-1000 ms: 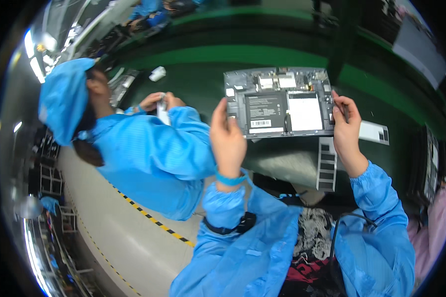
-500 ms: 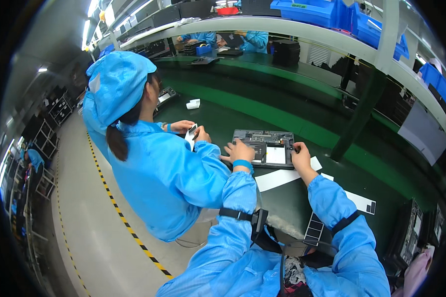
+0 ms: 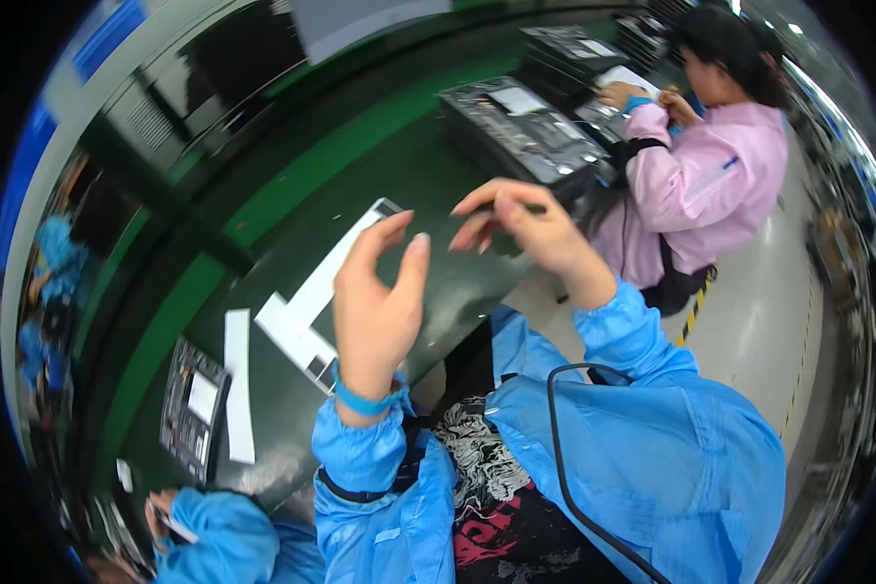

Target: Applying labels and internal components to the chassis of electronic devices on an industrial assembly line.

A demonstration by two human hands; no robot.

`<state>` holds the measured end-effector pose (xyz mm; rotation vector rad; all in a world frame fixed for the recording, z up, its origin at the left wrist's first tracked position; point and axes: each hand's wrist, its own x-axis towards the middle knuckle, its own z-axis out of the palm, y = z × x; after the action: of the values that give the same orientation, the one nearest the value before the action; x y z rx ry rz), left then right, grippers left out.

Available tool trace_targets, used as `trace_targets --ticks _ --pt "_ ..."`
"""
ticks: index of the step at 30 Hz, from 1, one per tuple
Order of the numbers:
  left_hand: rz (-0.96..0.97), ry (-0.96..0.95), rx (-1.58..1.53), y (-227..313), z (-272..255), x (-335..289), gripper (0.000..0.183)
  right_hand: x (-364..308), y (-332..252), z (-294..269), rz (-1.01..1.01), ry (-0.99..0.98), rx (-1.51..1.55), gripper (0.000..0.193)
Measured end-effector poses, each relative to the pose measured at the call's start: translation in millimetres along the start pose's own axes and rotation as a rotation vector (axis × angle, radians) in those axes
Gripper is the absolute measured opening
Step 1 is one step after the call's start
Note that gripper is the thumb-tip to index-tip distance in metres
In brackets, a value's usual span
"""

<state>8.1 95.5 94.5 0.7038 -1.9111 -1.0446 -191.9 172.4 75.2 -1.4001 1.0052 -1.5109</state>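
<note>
My left hand (image 3: 375, 307), with a blue band at its wrist, is raised above the green bench with its thumb and fingers apart and nothing in it. Facing it, my right hand (image 3: 533, 229) hangs in the air with curved, spread fingers, also empty. Beneath and left of the left hand lie white strips with black squares (image 3: 307, 336). Farther left, an opened laptop base (image 3: 193, 409) with a white panel rests beside a plain white strip (image 3: 238, 389). Beyond my right hand stands a stack of opened laptop bases (image 3: 526, 131).
A person in pink (image 3: 701, 185) works at the right end of the green bench (image 3: 360, 180), beside more stacked laptop parts (image 3: 569, 54). At lower left is a co-worker's blue sleeve (image 3: 219, 535). A dark post (image 3: 180, 209) rises at the bench's far side.
Both my hands have left the laptop base and are now lifted, empty. My view has swung right, so the laptop base appears at the left and the laptop stack and pink-clothed person have come in.
</note>
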Motion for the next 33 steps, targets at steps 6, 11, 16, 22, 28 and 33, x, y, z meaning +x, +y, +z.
trace_targets --ticks 6,11,16,22,28,33 --pt "-0.051 -0.077 -0.047 -66.0 142.7 52.8 0.06 -17.6 -13.5 -140.2 -0.099 0.504 -0.663 0.021" --pt "-0.151 -0.054 -0.098 -59.6 198.3 86.5 0.067 18.7 16.7 -201.4 0.284 0.57 -1.253 0.023" --pt "-0.164 0.013 0.077 -32.7 223.3 66.5 0.067 21.8 34.8 -235.3 0.319 0.721 -1.19 0.026" --pt "-0.174 0.147 -0.167 -43.2 237.8 68.4 0.061 28.8 34.2 -216.1 0.296 0.783 -1.07 0.015" --pt "-0.093 0.262 -0.671 -27.0 226.0 67.9 0.059 29.9 42.8 -209.2 0.229 0.805 -0.957 0.015" --pt "-0.014 0.351 -0.599 -17.9 130.6 32.6 0.064 25.0 12.0 -134.2 -0.087 0.587 -0.171 0.009"
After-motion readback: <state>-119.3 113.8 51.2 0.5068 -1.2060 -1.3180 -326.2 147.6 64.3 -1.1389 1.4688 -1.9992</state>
